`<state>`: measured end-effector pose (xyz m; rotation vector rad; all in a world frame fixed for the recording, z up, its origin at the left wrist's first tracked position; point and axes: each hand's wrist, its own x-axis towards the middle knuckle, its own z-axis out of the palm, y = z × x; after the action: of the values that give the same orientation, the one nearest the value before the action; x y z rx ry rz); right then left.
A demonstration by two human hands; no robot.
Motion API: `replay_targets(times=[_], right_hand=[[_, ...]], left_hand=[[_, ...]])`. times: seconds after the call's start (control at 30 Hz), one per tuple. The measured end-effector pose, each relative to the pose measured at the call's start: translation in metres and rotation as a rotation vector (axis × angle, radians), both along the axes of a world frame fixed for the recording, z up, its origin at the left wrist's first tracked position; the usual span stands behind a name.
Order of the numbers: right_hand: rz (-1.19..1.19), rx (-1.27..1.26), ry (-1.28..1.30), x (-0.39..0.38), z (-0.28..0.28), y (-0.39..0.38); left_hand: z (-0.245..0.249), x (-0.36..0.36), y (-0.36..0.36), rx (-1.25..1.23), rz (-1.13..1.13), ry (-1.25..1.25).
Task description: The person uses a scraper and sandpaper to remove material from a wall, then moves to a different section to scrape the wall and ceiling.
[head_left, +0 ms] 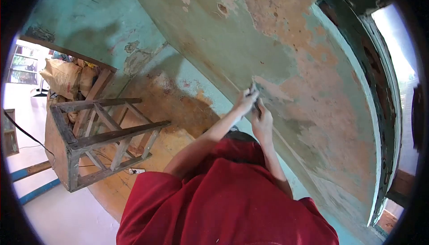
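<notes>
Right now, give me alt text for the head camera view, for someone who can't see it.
The left hand and right hand together hold a small tool against a wall of peeling green paint. A red shirt fills the foreground; a wooden stool is at left, a window at right.

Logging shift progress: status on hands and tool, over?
Left hand and right hand both raised, fingers closed on a small scraper. Scraper pressed to the peeling wall. Wooden frame stands apart, to the left.
</notes>
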<state>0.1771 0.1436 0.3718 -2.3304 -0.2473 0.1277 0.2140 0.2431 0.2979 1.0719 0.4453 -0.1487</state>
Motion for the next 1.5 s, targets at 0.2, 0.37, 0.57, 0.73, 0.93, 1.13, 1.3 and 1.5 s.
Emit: replay_targets(times=[0.2,0.37,0.57,0.73,0.93,1.13,1.3,1.5], right_hand=[[-0.017,0.05,0.061,0.004,0.005,0.004],[-0.053,0.185,0.091,-0.003,0.052,-0.011],[0.061,0.033,0.146,0.005,0.044,-0.012],[0.062,-0.133,0.228,0.017,0.04,0.006],[0.118,-0.048,0.103,0.015,0.017,-0.019],[0.086,0.202,-0.035,0.004,0.051,-0.026],[0.115,-0.035,0.111,0.006,0.043,-0.024],[0.123,-0.041,0.069,0.018,0.008,-0.013]], left_hand=[[0.005,0.001,0.006,0.058,-0.052,0.094],[0.035,-0.008,-0.021,0.204,0.092,-0.088],[0.044,-0.009,-0.005,0.098,-0.037,0.078],[0.004,0.0,0.012,-0.045,-0.03,0.074],[0.016,-0.005,-0.008,0.053,0.008,0.11],[0.032,-0.016,-0.025,-0.053,0.029,-0.002],[0.034,-0.011,-0.014,-0.029,-0.003,0.042],[-0.015,0.003,0.001,0.044,-0.019,0.021]])
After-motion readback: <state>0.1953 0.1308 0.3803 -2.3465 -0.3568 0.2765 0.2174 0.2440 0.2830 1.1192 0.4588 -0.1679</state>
